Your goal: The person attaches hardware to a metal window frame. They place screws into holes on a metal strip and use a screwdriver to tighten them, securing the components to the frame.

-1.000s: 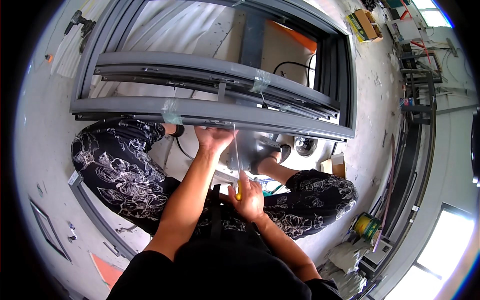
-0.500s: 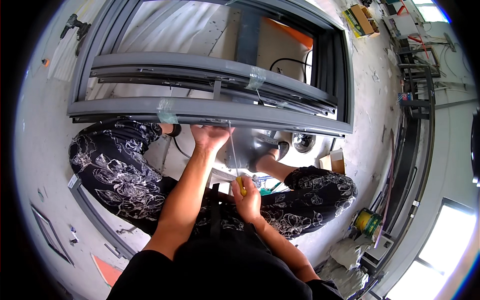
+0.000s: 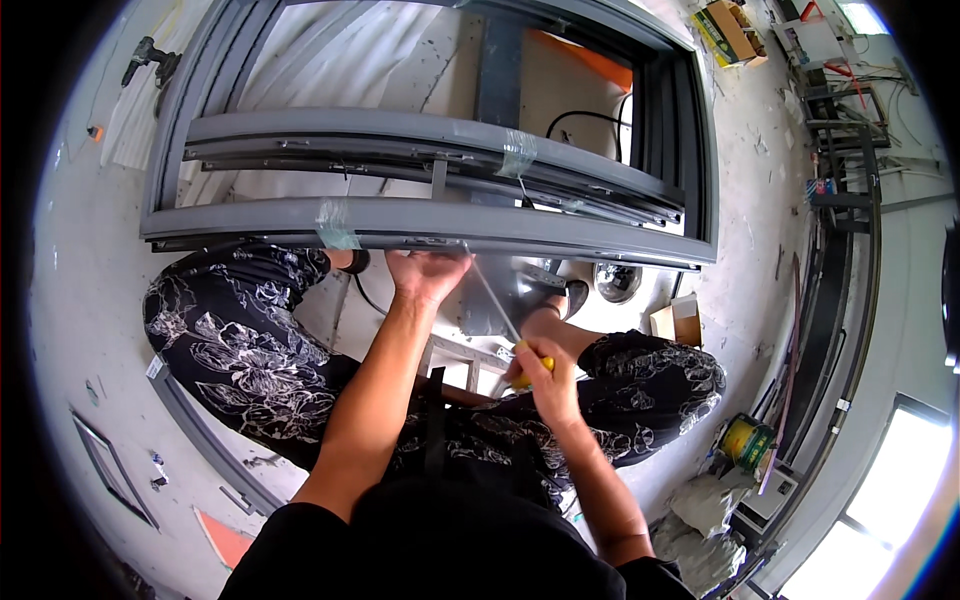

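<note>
Under the near rail of the grey window frame [image 3: 560, 232], the left hand [image 3: 428, 276] presses up with fingers curled against the rail's lower edge. Nearer the body, the right hand [image 3: 545, 378] is clenched around a yellow-handled screwdriver [image 3: 497, 305], its thin shaft slanting up toward the rail beside the left hand.

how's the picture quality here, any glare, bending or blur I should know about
Head view: fisheye bends the grey window frame into an arc, with black corners around the picture; strong glare blows out the window at lower right; left hand and right hand on the yellow-handled screwdriver are evenly lit and fairly sharp.
</note>
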The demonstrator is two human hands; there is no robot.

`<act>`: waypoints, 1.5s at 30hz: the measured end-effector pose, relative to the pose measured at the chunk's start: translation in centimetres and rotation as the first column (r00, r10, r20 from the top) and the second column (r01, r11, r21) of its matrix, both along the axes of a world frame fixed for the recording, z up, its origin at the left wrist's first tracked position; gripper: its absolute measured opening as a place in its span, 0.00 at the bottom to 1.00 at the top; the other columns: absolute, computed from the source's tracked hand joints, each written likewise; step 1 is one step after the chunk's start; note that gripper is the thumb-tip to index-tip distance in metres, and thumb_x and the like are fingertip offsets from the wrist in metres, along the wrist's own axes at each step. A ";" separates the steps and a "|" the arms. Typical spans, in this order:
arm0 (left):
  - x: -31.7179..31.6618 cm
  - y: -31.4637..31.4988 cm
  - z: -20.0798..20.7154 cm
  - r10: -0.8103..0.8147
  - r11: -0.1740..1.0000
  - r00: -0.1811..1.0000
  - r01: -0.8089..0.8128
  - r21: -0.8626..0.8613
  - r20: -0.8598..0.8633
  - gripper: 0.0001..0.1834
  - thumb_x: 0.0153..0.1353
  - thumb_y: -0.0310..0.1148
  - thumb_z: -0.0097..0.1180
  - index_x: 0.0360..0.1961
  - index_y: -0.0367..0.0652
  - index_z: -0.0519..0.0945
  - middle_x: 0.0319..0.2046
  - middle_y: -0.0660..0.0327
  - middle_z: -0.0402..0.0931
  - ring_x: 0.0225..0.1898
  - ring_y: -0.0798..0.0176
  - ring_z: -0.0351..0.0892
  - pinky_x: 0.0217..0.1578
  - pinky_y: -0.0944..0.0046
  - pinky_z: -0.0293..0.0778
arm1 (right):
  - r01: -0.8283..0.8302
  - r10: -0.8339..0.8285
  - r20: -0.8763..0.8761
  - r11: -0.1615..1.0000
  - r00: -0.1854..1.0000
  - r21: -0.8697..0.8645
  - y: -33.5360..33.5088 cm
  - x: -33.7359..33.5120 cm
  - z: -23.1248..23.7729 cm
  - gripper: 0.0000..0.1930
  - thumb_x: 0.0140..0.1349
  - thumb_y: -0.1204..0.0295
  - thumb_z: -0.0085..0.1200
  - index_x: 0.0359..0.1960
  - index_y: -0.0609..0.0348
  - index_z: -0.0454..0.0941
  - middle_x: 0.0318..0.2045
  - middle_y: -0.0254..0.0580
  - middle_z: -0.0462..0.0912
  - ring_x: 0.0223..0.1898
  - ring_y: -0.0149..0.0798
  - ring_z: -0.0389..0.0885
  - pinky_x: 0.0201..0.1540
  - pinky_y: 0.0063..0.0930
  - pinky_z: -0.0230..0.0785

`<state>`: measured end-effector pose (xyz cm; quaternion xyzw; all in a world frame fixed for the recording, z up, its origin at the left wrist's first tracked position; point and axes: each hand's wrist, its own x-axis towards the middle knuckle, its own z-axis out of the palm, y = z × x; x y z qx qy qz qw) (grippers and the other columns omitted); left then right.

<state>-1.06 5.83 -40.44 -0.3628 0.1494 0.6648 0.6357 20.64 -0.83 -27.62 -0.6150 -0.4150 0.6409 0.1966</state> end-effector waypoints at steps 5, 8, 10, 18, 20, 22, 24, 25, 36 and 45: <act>0.4 0.6 3.2 0.086 0.996 0.986 -0.087 0.003 0.146 0.24 0.58 0.54 0.50 0.43 0.45 0.82 0.50 0.56 0.77 0.55 0.50 0.72 0.60 0.42 0.63 | -0.641 0.275 0.641 0.622 0.717 0.449 5.4 0.8 3.8 0.07 0.57 0.70 0.61 0.30 0.58 0.77 0.22 0.47 0.78 0.26 0.50 0.80 0.28 0.39 0.72; 0.2 0.6 3.4 0.087 0.996 0.987 -0.085 -0.021 0.138 0.24 0.57 0.53 0.52 0.43 0.46 0.83 0.50 0.56 0.77 0.56 0.50 0.72 0.61 0.41 0.63 | -0.825 0.280 0.790 0.347 0.546 0.446 8.6 -0.3 6.0 0.08 0.54 0.70 0.62 0.25 0.55 0.74 0.19 0.40 0.76 0.24 0.46 0.78 0.26 0.37 0.72; 0.2 0.7 3.0 0.090 0.996 0.985 -0.090 -0.006 0.148 0.24 0.57 0.53 0.52 0.43 0.46 0.83 0.50 0.56 0.77 0.57 0.50 0.72 0.62 0.41 0.63 | -0.868 0.304 0.819 0.273 0.487 0.415 10.2 -1.1 6.7 0.06 0.53 0.69 0.61 0.26 0.55 0.77 0.20 0.42 0.76 0.24 0.47 0.78 0.26 0.37 0.72; 0.1 0.4 1.7 0.099 0.990 0.984 -0.112 0.084 0.149 0.24 0.58 0.53 0.51 0.41 0.46 0.83 0.46 0.55 0.79 0.55 0.50 0.74 0.61 0.42 0.65 | -0.901 0.319 0.849 0.247 0.422 0.355 10.0 -1.5 8.7 0.10 0.53 0.68 0.62 0.22 0.54 0.73 0.18 0.38 0.76 0.23 0.43 0.77 0.24 0.36 0.71; 0.2 0.3 1.5 0.091 0.983 0.986 -0.111 0.144 0.138 0.23 0.58 0.53 0.50 0.40 0.46 0.83 0.45 0.55 0.80 0.54 0.50 0.74 0.60 0.43 0.65 | -0.893 0.327 0.835 0.251 0.443 0.375 9.7 -1.5 8.3 0.10 0.53 0.69 0.62 0.22 0.54 0.73 0.18 0.38 0.76 0.23 0.43 0.77 0.25 0.36 0.71; 0.3 0.4 1.8 0.090 0.984 0.989 -0.107 0.143 0.117 0.23 0.58 0.53 0.50 0.39 0.46 0.83 0.44 0.56 0.80 0.53 0.50 0.75 0.58 0.43 0.66 | -0.864 0.326 0.803 0.250 0.499 0.436 9.5 -1.6 7.5 0.09 0.54 0.69 0.62 0.23 0.54 0.73 0.18 0.37 0.75 0.23 0.43 0.77 0.25 0.35 0.72; 0.4 0.5 2.8 0.089 0.987 0.991 -0.101 0.123 0.100 0.22 0.58 0.53 0.50 0.38 0.47 0.83 0.43 0.57 0.80 0.53 0.51 0.75 0.57 0.44 0.66 | -0.866 0.333 0.802 0.250 0.497 0.433 9.5 -1.8 6.8 0.09 0.54 0.69 0.62 0.23 0.54 0.73 0.18 0.37 0.76 0.24 0.43 0.77 0.25 0.35 0.72; 0.5 0.7 3.7 0.083 0.992 0.992 -0.091 0.084 0.096 0.22 0.57 0.52 0.51 0.37 0.46 0.84 0.42 0.57 0.81 0.51 0.51 0.76 0.57 0.45 0.67 | -0.869 0.342 0.801 0.245 0.492 0.429 9.6 -1.9 6.6 0.09 0.54 0.70 0.62 0.23 0.54 0.73 0.18 0.37 0.76 0.24 0.43 0.77 0.25 0.35 0.72; 0.3 0.6 3.2 0.100 0.992 0.983 -0.110 0.059 0.151 0.24 0.58 0.54 0.50 0.41 0.45 0.83 0.46 0.55 0.79 0.54 0.49 0.75 0.60 0.42 0.65 | -0.873 0.272 0.841 0.292 0.467 0.390 9.0 -0.9 6.9 0.09 0.55 0.69 0.61 0.23 0.54 0.73 0.16 0.36 0.75 0.20 0.42 0.76 0.23 0.35 0.71; 0.5 0.3 1.3 0.104 0.989 0.984 -0.118 0.091 0.148 0.26 0.58 0.55 0.49 0.41 0.44 0.82 0.47 0.54 0.78 0.56 0.48 0.73 0.61 0.40 0.64 | -0.813 0.359 0.784 0.502 0.507 0.296 7.2 0.9 8.2 0.07 0.55 0.71 0.62 0.31 0.59 0.80 0.23 0.47 0.81 0.25 0.50 0.80 0.28 0.36 0.73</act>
